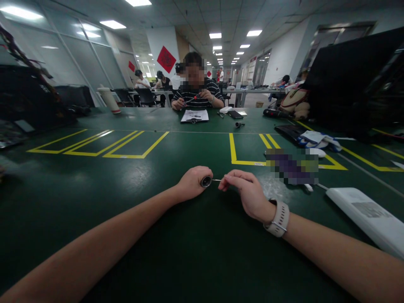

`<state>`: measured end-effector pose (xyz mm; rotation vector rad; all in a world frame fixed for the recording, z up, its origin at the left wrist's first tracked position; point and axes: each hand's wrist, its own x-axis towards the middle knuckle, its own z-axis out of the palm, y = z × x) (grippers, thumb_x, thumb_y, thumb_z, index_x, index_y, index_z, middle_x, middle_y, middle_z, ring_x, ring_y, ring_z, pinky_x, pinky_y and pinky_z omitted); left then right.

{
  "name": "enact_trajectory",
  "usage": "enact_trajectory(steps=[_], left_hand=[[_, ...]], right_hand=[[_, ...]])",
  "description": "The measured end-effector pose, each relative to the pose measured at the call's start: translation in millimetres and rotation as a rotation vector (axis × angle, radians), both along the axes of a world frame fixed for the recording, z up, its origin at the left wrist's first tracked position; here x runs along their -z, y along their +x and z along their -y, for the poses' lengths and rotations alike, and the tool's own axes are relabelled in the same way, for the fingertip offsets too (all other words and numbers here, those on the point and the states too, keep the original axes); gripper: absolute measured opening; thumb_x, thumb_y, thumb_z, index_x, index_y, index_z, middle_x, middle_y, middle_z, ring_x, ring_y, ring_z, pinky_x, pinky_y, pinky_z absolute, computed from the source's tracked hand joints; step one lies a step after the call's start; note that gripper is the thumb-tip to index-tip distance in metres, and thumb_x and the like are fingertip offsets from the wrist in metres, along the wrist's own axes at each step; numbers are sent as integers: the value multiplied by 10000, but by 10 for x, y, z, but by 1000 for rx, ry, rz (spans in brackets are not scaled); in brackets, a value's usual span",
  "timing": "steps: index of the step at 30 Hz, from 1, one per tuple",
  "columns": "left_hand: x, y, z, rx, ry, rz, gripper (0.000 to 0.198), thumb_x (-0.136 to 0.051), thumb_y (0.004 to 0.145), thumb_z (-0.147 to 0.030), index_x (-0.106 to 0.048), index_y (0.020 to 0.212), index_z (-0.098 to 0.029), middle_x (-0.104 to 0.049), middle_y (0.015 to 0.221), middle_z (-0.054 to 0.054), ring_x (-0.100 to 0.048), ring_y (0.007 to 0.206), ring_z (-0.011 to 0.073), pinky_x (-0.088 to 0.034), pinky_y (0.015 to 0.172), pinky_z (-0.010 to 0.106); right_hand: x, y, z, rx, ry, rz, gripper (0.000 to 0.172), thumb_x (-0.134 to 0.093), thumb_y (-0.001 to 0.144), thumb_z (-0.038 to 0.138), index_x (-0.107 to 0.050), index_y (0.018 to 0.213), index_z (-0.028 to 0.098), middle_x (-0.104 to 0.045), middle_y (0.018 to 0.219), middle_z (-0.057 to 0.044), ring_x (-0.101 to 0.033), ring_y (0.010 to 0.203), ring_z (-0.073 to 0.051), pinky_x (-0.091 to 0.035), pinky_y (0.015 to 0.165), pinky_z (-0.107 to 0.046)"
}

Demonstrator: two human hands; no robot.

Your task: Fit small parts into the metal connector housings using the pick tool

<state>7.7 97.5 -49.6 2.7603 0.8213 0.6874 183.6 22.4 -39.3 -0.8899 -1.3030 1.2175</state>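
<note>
While the left hand (192, 183) grips a small metal cylinder (206, 182), the right hand (248, 194) pinches a thin pin (216, 180) — tip at its opening.

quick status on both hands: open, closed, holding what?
Left hand: closed on small round metal part.
Right hand: fingertips pinched shut on thin metal pin, which points at the part.

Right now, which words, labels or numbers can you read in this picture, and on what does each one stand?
No text can be read.
Red diamond sign on the pillar: character too blurred.
Grey label on the white box: too small.
Paper sheet before the co-worker: too small.
</note>
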Motion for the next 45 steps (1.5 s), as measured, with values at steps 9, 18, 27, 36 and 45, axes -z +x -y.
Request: enact_trajectory(steps=[9, 18, 27, 36, 45], left_hand=[[0, 25, -9, -79, -6, 3, 102, -492, 708, -77, -500, 656, -165, -508, 628, -19, -482, 590, 116, -376, 574, 238], [10, 19, -13, -35, 77, -30, 102, -488, 725, -79, -493, 668, -164, -506, 637, -6, -480, 608, 131, -376, 593, 256], [9, 5, -16, 2, -13, 53, 100, -489, 735, -89, -489, 667, -164, -501, 634, -18, -477, 588, 111, -377, 577, 233], [5, 8, -22, -26, -3, 16, 89, -498, 705, -75, -499, 666, -155, -505, 639, -19, -478, 589, 108, -375, 575, 231], [-13, -14, -46, -21, -43, 20, 86, -502, 701, -68, -515, 674, -148, -529, 660, -9, -500, 605, 108, -388, 580, 222]], right_hand=[[35, -32, -4, 45, -65, -76, 163, -544, 790, 242, -610, 657, 172, -622, 672, -16, -573, 688, -155, -445, 694, -322], [-69, -27, 83, 64, 169, 355, 199, -500, 832, 239, -617, 682, 179, -598, 690, -8, -547, 682, -154, -418, 653, -308], [47, -18, -8, 0, -173, -182, 169, -546, 782, 210, -619, 638, 158, -625, 648, -19, -563, 650, -139, -433, 659, -298], [66, 13, -38, 3, -179, -210, 170, -558, 769, 206, -625, 621, 156, -629, 626, -15, -557, 621, -133, -418, 638, -289], [53, 8, -53, 21, -221, -232, 168, -567, 739, 209, -616, 586, 157, -613, 581, -12, -548, 578, -132, -399, 600, -285]])
